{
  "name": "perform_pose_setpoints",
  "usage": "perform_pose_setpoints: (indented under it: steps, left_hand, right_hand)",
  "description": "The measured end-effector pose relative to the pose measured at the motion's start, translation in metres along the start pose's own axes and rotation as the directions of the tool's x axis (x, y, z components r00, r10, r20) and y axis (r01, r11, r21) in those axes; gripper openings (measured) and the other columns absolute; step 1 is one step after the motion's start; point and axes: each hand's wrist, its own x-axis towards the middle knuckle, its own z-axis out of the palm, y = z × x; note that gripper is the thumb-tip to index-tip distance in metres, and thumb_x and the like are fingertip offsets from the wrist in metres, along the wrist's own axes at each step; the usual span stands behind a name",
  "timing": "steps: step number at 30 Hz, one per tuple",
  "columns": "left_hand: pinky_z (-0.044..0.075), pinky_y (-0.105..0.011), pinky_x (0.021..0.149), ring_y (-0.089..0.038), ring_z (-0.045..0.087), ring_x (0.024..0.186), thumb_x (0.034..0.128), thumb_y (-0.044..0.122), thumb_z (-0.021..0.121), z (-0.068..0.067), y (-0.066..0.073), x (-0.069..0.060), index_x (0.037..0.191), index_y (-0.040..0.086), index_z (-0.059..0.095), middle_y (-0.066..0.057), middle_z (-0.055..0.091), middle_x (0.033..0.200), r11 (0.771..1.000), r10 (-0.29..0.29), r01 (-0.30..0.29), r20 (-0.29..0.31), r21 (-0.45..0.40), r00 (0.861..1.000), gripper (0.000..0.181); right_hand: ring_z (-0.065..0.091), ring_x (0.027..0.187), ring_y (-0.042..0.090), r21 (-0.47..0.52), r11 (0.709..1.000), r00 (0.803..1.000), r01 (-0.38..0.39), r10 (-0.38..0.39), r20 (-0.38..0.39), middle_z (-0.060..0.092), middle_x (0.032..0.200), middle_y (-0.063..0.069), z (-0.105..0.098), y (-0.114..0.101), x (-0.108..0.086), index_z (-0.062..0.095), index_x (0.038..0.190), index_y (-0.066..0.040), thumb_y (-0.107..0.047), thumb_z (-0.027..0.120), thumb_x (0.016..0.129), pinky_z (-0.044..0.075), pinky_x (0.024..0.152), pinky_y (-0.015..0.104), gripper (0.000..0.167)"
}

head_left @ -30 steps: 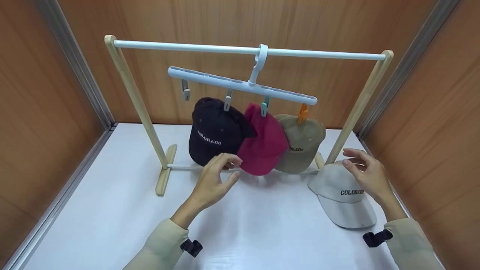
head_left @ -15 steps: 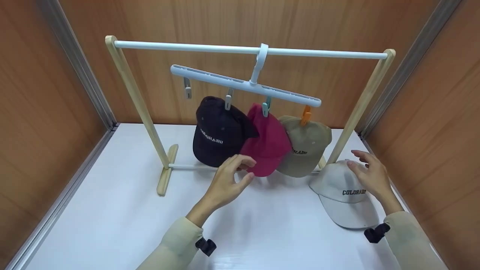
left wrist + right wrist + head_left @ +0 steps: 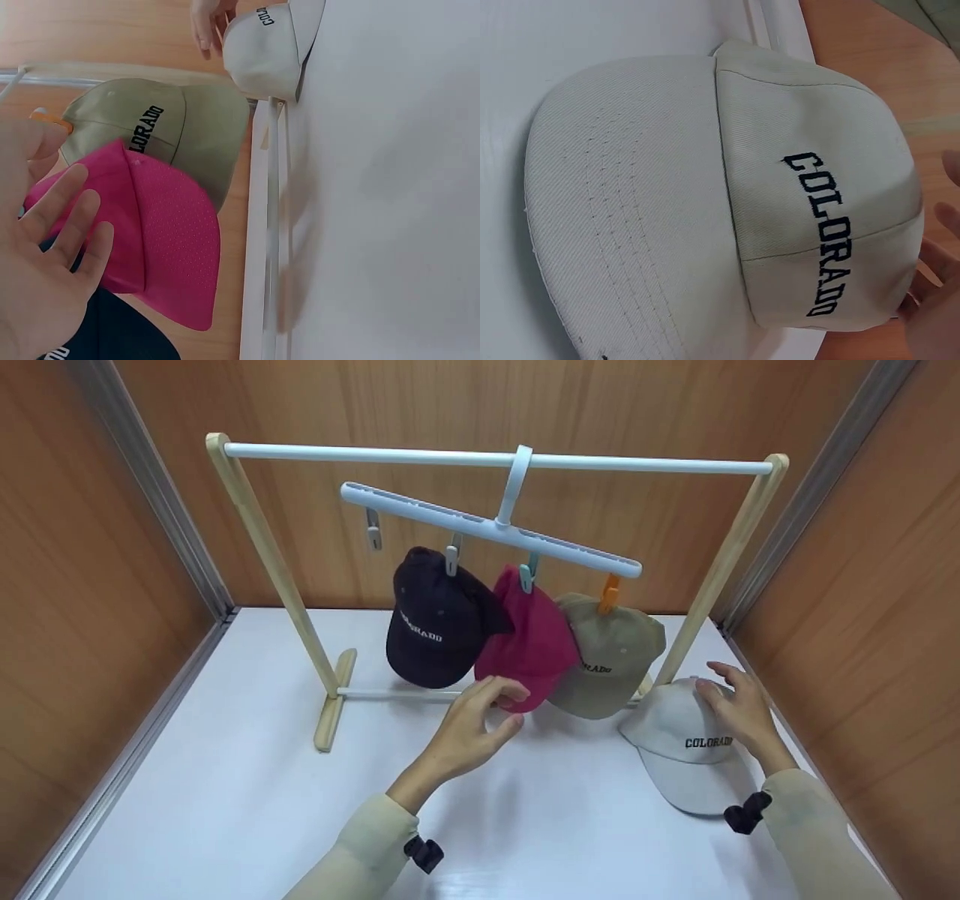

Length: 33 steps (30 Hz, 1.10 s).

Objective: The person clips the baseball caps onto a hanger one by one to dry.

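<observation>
In the head view my left hand [image 3: 474, 729] hovers with loosely bent fingers in front of the crimson cap [image 3: 525, 649], holding nothing. Beside the white cap [image 3: 679, 727], which rests on the table at the right, is my right hand [image 3: 742, 716]. Its fingers reach the crown's edge in the right wrist view; whether they touch is unclear. A pale blue clip hanger [image 3: 480, 526] tilts down to the right. From its clips hang the navy cap [image 3: 435, 622], the crimson one and an olive cap [image 3: 619, 652]. The leftmost grey clip [image 3: 373, 531] holds nothing.
The hanger hooks over the white rod [image 3: 360, 454] of a rack with wooden legs [image 3: 274, 562]. A lower bar [image 3: 397, 694] joins the legs near the white table [image 3: 210, 780]. Wood-grain walls [image 3: 585, 405] enclose the back and both sides.
My left hand has moved right, from below the navy cap to the crimson cap. The right hand has shifted slightly right. The hanger tilts further down on its right side.
</observation>
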Motion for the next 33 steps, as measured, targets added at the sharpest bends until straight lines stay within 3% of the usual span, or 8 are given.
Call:
perform_pose_setpoints:
  steps: [8,19,33]
  left_hand:
    - [0.054,-0.035,0.104,-0.018,0.065,0.114,0.0969,0.006,0.072,0.007,0.002,0.001,0.124,0.008,0.069,-0.005,0.071,0.118,1.000,-0.020,0.020,0.025,-0.002,0.999,0.027]
    - [0.055,-0.035,0.103,-0.017,0.065,0.114,0.0953,0.002,0.073,0.016,0.003,0.003,0.122,0.010,0.068,-0.002,0.071,0.117,1.000,0.000,0.000,0.065,-0.011,0.998,0.028]
    - [0.056,-0.038,0.103,-0.019,0.065,0.116,0.0985,0.004,0.071,0.022,-0.004,0.006,0.125,0.010,0.067,-0.002,0.071,0.121,0.999,-0.019,0.023,0.084,-0.038,0.996,0.028]
  right_hand:
    - [0.026,0.151,0.059,-0.039,0.998,0.996,-0.048,0.050,0.075,0.030,0.164,0.036,-0.003,0.013,0.003,0.033,0.161,0.004,-0.052,0.038,0.113,0.024,0.119,0.076,0.074]
    - [0.021,0.153,0.059,-0.042,0.983,0.962,-0.178,0.183,0.202,0.023,0.166,0.038,-0.010,0.025,0.001,0.023,0.163,0.007,-0.065,0.017,0.110,0.023,0.122,0.070,0.090]
    - [0.035,0.144,0.056,-0.023,0.981,0.958,-0.194,0.195,0.211,0.035,0.159,0.037,-0.019,0.025,-0.003,0.034,0.159,0.005,-0.058,0.028,0.112,0.033,0.117,0.072,0.078]
